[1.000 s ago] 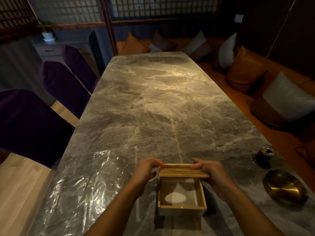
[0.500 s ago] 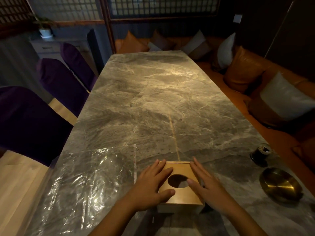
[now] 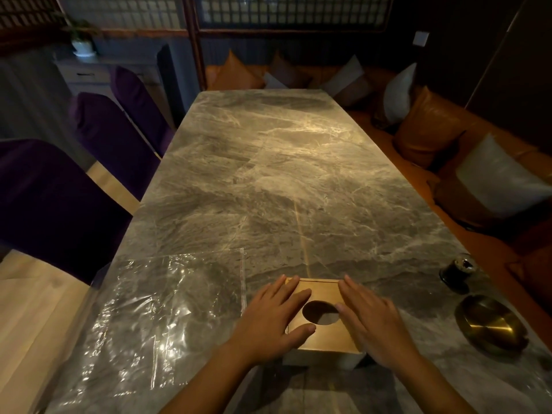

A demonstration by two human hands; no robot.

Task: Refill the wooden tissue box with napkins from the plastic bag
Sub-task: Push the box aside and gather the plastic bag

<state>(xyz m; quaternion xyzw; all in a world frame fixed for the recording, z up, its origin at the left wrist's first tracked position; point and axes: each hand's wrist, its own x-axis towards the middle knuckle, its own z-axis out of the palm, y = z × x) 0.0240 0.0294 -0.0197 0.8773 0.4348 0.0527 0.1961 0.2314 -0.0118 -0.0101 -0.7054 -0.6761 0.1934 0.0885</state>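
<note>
Lid point(image 3: 324, 336) on, wooden tissue box point(image 3: 322, 356) is sitting by the desk's point(image 3: 298, 174) near edge; left hand point(image 3: 273, 318) and right hand point(image 3: 373, 324) are lying flat on it, fingers straight; plastic bag point(image 3: 167, 309) is lying just left.

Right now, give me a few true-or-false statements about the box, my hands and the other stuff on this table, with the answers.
1. The lid sits closed on the wooden box. True.
2. The left hand and right hand both rest on the lid with straight fingers. True.
3. The plastic bag lies to the right of the box. False: it lies flat on the table, to the left of the box.
4. A napkin sticks up out of the round hole. False: the hole looks dark and nothing pokes out.
5. The brass dish sits on the table to the right of the box, apart from it. True.
</note>
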